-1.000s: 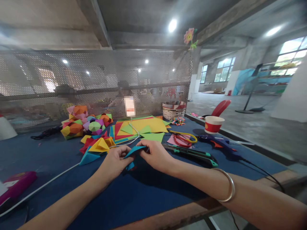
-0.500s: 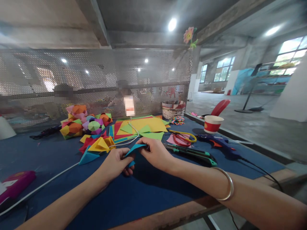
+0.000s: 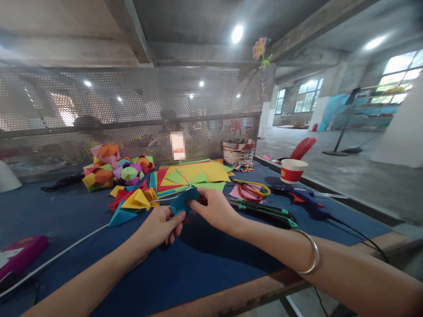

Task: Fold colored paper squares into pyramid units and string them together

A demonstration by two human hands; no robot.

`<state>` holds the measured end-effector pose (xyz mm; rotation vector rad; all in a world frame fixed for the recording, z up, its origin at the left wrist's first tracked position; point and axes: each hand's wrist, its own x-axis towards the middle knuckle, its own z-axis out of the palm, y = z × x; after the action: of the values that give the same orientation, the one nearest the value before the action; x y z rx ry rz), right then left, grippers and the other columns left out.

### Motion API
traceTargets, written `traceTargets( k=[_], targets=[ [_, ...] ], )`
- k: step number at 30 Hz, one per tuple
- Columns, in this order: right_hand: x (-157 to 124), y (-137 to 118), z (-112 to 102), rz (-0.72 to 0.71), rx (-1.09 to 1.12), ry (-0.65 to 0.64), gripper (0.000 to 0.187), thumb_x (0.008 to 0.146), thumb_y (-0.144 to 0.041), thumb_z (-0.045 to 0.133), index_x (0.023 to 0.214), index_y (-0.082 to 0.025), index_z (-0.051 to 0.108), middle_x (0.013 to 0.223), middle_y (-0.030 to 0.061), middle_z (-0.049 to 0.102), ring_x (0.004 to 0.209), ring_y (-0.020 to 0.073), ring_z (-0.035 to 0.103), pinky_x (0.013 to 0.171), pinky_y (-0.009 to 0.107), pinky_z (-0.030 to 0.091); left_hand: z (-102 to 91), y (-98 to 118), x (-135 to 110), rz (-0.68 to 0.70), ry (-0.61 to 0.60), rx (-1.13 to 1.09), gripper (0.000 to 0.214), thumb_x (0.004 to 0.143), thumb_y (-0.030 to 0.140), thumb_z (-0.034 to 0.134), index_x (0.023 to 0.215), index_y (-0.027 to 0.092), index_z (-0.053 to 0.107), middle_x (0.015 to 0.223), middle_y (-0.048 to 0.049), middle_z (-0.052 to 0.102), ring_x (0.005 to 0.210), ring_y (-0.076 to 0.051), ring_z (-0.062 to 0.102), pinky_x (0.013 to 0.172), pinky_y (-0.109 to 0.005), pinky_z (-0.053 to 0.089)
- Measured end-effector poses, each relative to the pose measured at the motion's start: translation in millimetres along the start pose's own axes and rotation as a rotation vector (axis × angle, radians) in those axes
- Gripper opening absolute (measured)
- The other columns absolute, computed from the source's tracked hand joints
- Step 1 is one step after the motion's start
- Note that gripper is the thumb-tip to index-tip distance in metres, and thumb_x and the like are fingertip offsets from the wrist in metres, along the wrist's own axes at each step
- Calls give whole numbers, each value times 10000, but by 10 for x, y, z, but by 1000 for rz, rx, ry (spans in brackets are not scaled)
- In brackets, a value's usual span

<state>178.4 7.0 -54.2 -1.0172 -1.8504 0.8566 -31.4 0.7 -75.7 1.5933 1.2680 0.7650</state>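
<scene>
A small piece of blue paper (image 3: 183, 202) is held above the dark blue tabletop (image 3: 211, 264), its broad face turned toward me. My left hand (image 3: 165, 224) pinches its lower left part between thumb and fingers. On its right side, the thumb and fingers of my right hand (image 3: 213, 207) are closed; some fingertips are hidden behind the paper. Just left of my hands lie folded paper pieces: a yellow one (image 3: 139, 200) and a blue one (image 3: 122, 214). Behind them is a stack of coloured paper sheets (image 3: 211, 171).
Folded paper balls (image 3: 98, 178) stand at the back left. To the right lie scissors (image 3: 251, 191), a utility knife (image 3: 264, 211) and a glue gun (image 3: 304, 200), beside a paper cup (image 3: 293, 171). A white cable (image 3: 72, 244) crosses the left side. A woven basket (image 3: 238, 152) stands behind.
The blue paper has turned from a narrow, slanted view to show its broad face. My right thumb now lies across its front, and my left fingers have shifted slightly.
</scene>
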Motion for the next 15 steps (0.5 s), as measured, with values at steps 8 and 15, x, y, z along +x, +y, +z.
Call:
traceTargets(
  k=[8,15],
  targets=[
    [-17,-55,-15,49,-15,-41,386,1022,-299,670,663,-203,565,647,-10,650,631,142,557,633,273,409,-26,29,-11,-54,-30,31,317,1095,465,678,1068,150,706,860,13,699,622,-108,638,573,-246,569],
    [-3,-69,-12,43,-41,-34,361,1056,-273,623,707,-203,562,681,-22,616,680,148,554,675,278,407,-6,15,-28,-27,-12,10,287,1087,433,696,1146,152,705,965,-17,726,708,-129,685,623,-269,606]
  ],
)
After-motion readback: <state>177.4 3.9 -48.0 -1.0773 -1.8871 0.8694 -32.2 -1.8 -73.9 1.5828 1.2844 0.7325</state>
